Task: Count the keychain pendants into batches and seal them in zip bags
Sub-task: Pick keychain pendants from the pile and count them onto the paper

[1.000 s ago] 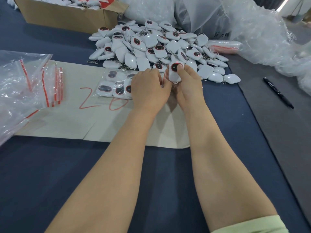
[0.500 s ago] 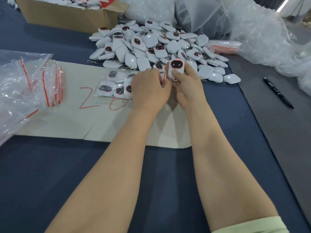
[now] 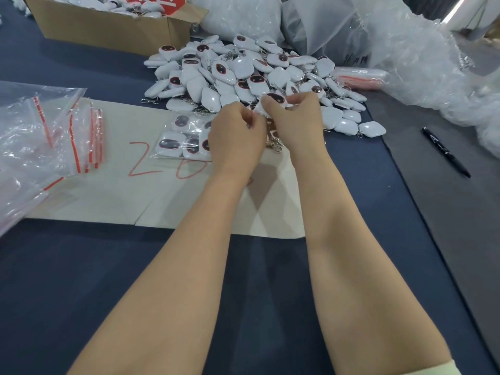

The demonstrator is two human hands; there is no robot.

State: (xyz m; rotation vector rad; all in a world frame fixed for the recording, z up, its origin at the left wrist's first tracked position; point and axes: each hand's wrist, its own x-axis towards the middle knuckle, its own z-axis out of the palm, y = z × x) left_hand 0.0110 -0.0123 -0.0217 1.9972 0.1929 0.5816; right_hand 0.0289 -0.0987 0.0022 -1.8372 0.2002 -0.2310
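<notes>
A heap of white keychain pendants (image 3: 243, 69) with dark faces lies at the far middle of the table. A clear zip bag (image 3: 184, 139) holding several pendants rests on a beige sheet (image 3: 108, 196). My left hand (image 3: 235, 136) grips the bag's right end, fingers curled. My right hand (image 3: 295, 120) pinches one pendant (image 3: 273, 100) at the bag's mouth, near the heap's front edge; a metal clasp (image 3: 276, 147) dangles between the hands. Whether the pendant is inside the bag is hidden by my fingers.
Empty zip bags with red strips (image 3: 54, 131) are piled at the left. A cardboard box (image 3: 113, 25) of pendants stands at the back left. Crumpled plastic wrap (image 3: 405, 58) fills the back right. A black pen (image 3: 446, 152) lies on the grey mat at right.
My right hand has turned the pinched pendant from upright to tilted and moved it slightly right; its clasp now hangs between the hands. The left hand stays on the bag.
</notes>
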